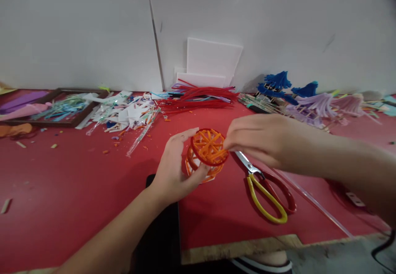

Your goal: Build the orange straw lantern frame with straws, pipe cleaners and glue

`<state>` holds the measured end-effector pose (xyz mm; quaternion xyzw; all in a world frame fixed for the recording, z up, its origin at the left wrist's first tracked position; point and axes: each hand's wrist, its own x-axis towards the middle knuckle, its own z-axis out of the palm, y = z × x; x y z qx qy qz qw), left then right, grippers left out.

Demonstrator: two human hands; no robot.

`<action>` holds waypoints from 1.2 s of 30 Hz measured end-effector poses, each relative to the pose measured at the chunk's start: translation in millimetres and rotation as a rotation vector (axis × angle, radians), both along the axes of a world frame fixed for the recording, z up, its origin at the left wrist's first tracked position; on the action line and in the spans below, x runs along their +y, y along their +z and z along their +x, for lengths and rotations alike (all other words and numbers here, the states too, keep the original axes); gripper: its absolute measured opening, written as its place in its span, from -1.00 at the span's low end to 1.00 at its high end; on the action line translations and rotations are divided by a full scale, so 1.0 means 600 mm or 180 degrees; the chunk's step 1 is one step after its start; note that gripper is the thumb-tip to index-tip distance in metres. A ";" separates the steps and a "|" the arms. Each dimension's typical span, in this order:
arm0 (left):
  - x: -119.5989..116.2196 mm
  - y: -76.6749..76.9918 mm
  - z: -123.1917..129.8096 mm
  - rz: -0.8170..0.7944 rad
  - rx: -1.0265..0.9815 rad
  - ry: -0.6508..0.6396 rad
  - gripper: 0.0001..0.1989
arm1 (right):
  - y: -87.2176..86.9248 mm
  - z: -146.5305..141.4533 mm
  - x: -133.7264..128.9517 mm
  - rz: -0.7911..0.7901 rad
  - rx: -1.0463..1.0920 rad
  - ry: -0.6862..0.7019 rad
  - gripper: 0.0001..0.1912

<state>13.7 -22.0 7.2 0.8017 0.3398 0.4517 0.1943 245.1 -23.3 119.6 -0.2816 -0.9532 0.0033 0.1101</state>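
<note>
A small model of orange pipe cleaner [210, 144] has a round, spoked top with a red rim. Below the top is a white base edged in orange, partly covered by my fingers. My left hand [176, 168] grips the model from the left, thumb at the front of the rim and fingers behind it. At the right side of the rim, the fingers of my right hand [256, 138] are pressed together; whatever is in them is hidden. Scissors [256, 175] with one yellow and one red handle lie just below my right hand, blades toward the model.
Red pipe cleaners [201, 98] lie at the back before white boards [213, 57]. White scraps [130, 113] and a brown frame [74, 119] are at left. Blue tufted models [275, 86] stand at right. A clear stick [315, 204] and a dark object [161, 228] lie near the front edge.
</note>
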 end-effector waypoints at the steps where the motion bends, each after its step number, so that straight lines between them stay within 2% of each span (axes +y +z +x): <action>1: 0.001 0.000 -0.001 -0.0012 0.0006 -0.0151 -0.37 | 0.004 0.005 0.006 0.0043 0.0070 0.0051 -0.73; 5: 0.004 -0.007 -0.004 -0.0567 -0.0313 -0.0913 -0.36 | 0.011 0.014 0.024 0.0290 0.0311 0.0094 -0.75; 7: 0.006 -0.013 -0.002 -0.0927 -0.0580 -0.1009 -0.39 | 0.008 0.007 0.027 0.0458 0.0241 0.0131 -0.72; 10: 0.008 -0.016 0.003 -0.1404 -0.0966 -0.0612 -0.47 | 0.003 -0.011 0.029 0.0750 0.0042 0.0206 -0.68; 13: 0.007 -0.007 0.009 -0.1780 -0.1299 -0.0034 -0.60 | 0.001 -0.025 0.035 0.0964 -0.0080 0.0204 -0.69; 15: 0.003 0.004 0.011 -0.1687 -0.1451 0.0335 -0.78 | 0.003 -0.030 0.040 0.0988 -0.0080 0.0188 -0.70; 17: -0.004 0.015 0.011 -0.1451 -0.1308 0.0372 -0.96 | 0.007 -0.030 0.044 0.0897 -0.0015 0.0158 -0.70; 20: -0.015 0.026 0.010 -0.1037 -0.0615 0.0086 -0.77 | 0.011 -0.029 0.046 0.0670 0.0037 0.0153 -0.67; 24: -0.020 0.028 0.009 -0.0434 -0.0077 0.0102 -0.81 | 0.007 -0.032 0.047 0.0515 -0.0029 0.0347 -0.68; 29: -0.013 0.021 0.010 -0.0581 -0.0123 0.0230 -0.90 | 0.002 -0.035 0.056 0.0251 0.0114 0.0294 -0.70; 36: -0.012 0.019 0.011 -0.1059 -0.0513 0.0444 -0.81 | 0.008 -0.024 0.055 0.0120 0.0113 -0.0018 -0.78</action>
